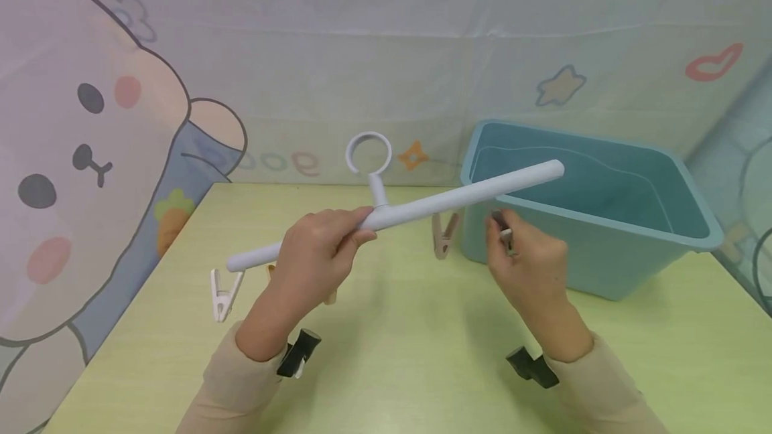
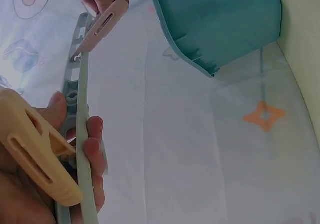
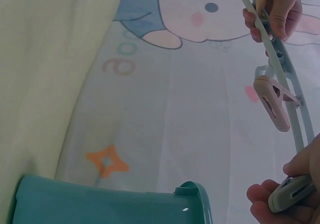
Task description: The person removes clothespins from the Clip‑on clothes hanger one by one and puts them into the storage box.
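Note:
My left hand (image 1: 316,246) grips a pale clip hanger (image 1: 464,196) near its middle, just left of the ring-shaped hook (image 1: 369,134) that stands up from the bar. The bar slants up toward the right. A white clip (image 1: 223,297) hangs below its left part. Close by my left hand is a tan clip (image 2: 40,149), mostly hidden in the head view. A pinkish clip (image 1: 445,236) hangs right of the middle. Under the bar's right part, my right hand (image 1: 533,263) pinches a grey-green clip (image 3: 290,194) between thumb and fingers; I cannot tell whether it is fixed to the bar.
A teal bin (image 1: 543,240) stands on the yellow-green table (image 1: 410,367) at the right, its rim (image 1: 603,216) behind the hanger's right end. A printed cloth (image 1: 338,65) hangs along the back and left. Dark wrist cameras are strapped to both sleeves.

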Available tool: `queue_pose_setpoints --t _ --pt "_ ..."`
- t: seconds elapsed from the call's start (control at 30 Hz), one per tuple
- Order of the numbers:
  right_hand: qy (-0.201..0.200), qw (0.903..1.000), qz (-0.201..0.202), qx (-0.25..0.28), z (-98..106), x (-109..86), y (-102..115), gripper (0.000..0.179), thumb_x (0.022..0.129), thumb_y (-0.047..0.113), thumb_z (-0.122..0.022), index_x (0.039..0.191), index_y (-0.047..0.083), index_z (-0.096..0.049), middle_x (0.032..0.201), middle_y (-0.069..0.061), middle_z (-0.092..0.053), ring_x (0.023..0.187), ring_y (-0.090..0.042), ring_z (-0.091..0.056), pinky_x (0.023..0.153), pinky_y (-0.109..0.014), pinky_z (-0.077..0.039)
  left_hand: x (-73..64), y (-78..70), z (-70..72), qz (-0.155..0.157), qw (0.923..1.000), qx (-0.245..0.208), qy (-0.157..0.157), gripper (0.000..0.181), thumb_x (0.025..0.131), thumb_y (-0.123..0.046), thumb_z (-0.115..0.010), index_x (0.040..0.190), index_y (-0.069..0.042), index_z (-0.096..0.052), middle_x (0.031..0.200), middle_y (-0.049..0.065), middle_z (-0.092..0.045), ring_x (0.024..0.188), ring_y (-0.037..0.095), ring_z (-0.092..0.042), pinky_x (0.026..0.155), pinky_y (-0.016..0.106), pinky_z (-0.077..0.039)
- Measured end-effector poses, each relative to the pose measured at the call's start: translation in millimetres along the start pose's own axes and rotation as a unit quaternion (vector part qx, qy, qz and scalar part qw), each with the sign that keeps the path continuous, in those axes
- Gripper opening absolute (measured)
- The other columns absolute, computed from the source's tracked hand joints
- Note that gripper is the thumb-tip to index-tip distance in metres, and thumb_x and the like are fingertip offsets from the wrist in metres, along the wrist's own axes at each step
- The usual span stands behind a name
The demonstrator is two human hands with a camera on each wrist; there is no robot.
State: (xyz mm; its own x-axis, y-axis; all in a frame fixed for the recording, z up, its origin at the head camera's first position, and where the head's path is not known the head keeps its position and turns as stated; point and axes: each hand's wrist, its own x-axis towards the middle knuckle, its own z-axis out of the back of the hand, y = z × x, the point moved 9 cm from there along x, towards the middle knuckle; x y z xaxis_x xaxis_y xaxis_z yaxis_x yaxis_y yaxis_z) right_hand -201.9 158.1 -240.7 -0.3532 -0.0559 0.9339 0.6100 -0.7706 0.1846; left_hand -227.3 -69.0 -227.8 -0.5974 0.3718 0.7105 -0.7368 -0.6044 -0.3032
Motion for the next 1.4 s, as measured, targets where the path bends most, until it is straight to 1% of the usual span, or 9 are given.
queue_pose_setpoints --t 0.13,0.37,0.6,0.73,0.9,1.0,1.2,1.3,1.4 --pt "-0.01 0.9998 -0.005 0.018 4.6 3.3 -1.9 0.027 0.092 0.013 -0.055 0.082 -0.009 -0.066 0.067 -0.018 -0.067 0.046 -0.024 -0.06 0.04 -0.035 -0.041 0.7 -0.2 4.0 -0.009 0.9998 0.004 -0.018 0.029 0.081 -0.013 -0.077 0.108 -0.003 -0.073 0.065 0.0 -0.061 0.058 0.016 -0.05 0.06 0.033 -0.045" --pt "-0.011 0.9994 -0.014 0.029 9.4 6.4 -6.9 0.026 0.092 0.014 -0.058 0.085 -0.008 -0.068 0.069 -0.016 -0.068 0.047 -0.022 -0.059 0.045 -0.027 -0.042 0.8 0.7 4.1 -0.012 0.9997 0.002 -0.019 0.029 0.08 -0.013 -0.077 0.107 -0.003 -0.073 0.065 0.0 -0.061 0.059 0.016 -0.051 0.06 0.033 -0.044" --pt "-0.007 0.9986 -0.031 0.042 16.9 8.8 -13.7 0.012 0.083 0.002 -0.065 0.085 -0.009 -0.069 0.066 -0.014 -0.066 0.047 -0.021 -0.059 0.061 -0.006 -0.041 1.1 1.3 9.7 -0.021 0.9989 0.011 -0.04 0.03 0.078 -0.012 -0.078 0.106 -0.001 -0.073 0.071 0.003 -0.067 0.062 0.019 -0.056 0.059 0.034 -0.045" --pt "-0.011 0.9983 -0.036 0.044 22.8 12.6 -17.9 0.01 0.082 0.001 -0.065 0.082 -0.009 -0.068 0.061 -0.014 -0.064 0.046 -0.022 -0.058 0.069 0.0 -0.038 1.0 3.1 12.3 -0.023 0.9985 0.014 -0.048 0.03 0.077 -0.011 -0.079 0.105 -0.001 -0.073 0.071 0.003 -0.067 0.061 0.018 -0.055 0.058 0.033 -0.044" --pt "0.0 0.9974 -0.055 0.046 26.4 20.1 -32.7 0.005 0.081 -0.004 -0.067 0.077 -0.007 -0.067 0.055 -0.01 -0.057 0.049 -0.008 -0.053 0.067 -0.001 -0.04 1.7 4.9 14.2 -0.023 0.9983 0.016 -0.052 0.03 0.077 -0.012 -0.079 0.105 -0.001 -0.073 0.073 0.004 -0.068 0.061 0.018 -0.054 0.057 0.033 -0.043" --pt "0.012 0.9967 -0.071 0.039 26.2 24.9 -44.8 0.004 0.079 -0.006 -0.07 0.076 -0.006 -0.067 0.055 -0.008 -0.055 0.05 0.001 -0.046 0.06 -0.003 -0.038 2.2 6.1 16.7 -0.021 0.998 0.021 -0.055 0.031 0.077 -0.012 -0.079 0.105 -0.001 -0.073 0.074 0.005 -0.069 0.061 0.019 -0.055 0.057 0.034 -0.044" --pt "0.05 0.9945 -0.089 0.022 23.8 31.5 -62.2 0.004 0.082 -0.003 -0.069 0.078 -0.005 -0.068 0.054 -0.006 -0.056 0.044 0.001 -0.036 0.045 -0.014 -0.026 2.7 10.2 22.6 -0.011 0.9977 0.025 -0.062 0.032 0.076 -0.01 -0.08 0.105 0.0 -0.073 0.079 0.008 -0.071 0.063 0.02 -0.056 0.059 0.036 -0.045" --pt "0.081 0.9893 -0.12 0.015 20.7 33.5 -71.6 0.008 0.085 0.002 -0.068 0.085 -0.005 -0.07 0.056 -0.007 -0.058 0.044 0.002 -0.036 0.044 -0.016 -0.026 3.2 11.1 24.8 -0.006 0.9977 0.025 -0.062 0.032 0.076 -0.01 -0.08 0.105 0.0 -0.073 0.082 0.009 -0.072 0.064 0.02 -0.056 0.059 0.036 -0.045" --pt "0.122 0.9776 -0.171 0.011 14.8 35.1 -83.8 0.016 0.089 0.01 -0.065 0.094 -0.004 -0.071 0.059 -0.007 -0.06 0.046 0.0 -0.037 0.044 -0.019 -0.027 3.8 11.1 26.0 -0.004 0.9979 0.025 -0.06 0.033 0.076 -0.011 -0.08 0.106 0.001 -0.072 0.083 0.01 -0.072 0.064 0.019 -0.056 0.059 0.036 -0.045"
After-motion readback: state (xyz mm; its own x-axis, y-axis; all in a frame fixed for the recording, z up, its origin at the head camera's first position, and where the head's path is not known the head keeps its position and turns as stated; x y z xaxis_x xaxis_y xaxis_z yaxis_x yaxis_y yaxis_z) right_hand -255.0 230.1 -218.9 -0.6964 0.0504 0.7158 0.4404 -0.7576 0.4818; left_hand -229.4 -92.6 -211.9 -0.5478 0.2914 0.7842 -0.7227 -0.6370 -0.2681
